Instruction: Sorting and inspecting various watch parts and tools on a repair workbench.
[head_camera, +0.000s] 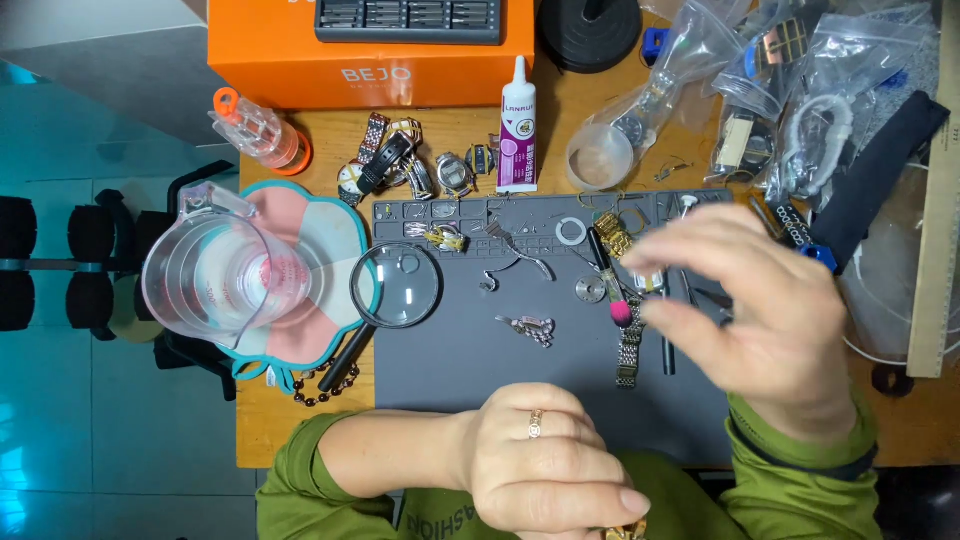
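My left hand (545, 460), with a ring on one finger, is curled at the near edge of the grey work mat (440, 370); a bit of gold metal (625, 531) shows under its fingers at the frame's bottom edge. My right hand (770, 310) hovers blurred over the mat's right side, fingers bent and apart, nothing visibly in it. Below its fingertips lie a silver watch bracelet (629, 350), a pink-tipped stick (612, 285) and a gold watch band (612, 232). A magnifying glass (397, 287) rests at the mat's left edge.
A clear measuring jug (215, 270) stands on a pink and teal pad at left. Several watches (400, 165), a white glue bottle (518, 130), an orange box (370, 50) and plastic bags of parts (800, 90) crowd the back. A bead bracelet (320, 390) lies near the front.
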